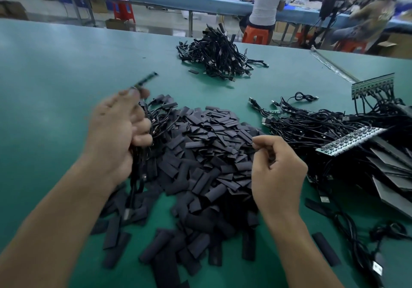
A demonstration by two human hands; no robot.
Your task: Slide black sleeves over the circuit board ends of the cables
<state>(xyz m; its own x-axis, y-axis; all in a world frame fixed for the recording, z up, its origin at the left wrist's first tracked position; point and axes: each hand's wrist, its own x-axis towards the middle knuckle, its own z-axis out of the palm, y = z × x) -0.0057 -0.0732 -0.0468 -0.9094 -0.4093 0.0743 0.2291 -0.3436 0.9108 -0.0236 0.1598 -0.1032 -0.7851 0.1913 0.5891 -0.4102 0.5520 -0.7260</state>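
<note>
black sleeves (211, 154) lie heaped between left hand (116, 136) gripping cables (136, 176) and right hand (278, 171), curled, grip unclear.

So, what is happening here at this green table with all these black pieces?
A person is fitting sleeves onto cables. The left hand grips a bundle of black cables, with one blurred circuit board end sticking up past its fingertips. The right hand pinches a black sleeve at the top of the sleeve pile. On the right wait loose cables; another heap lies farther back.
</note>
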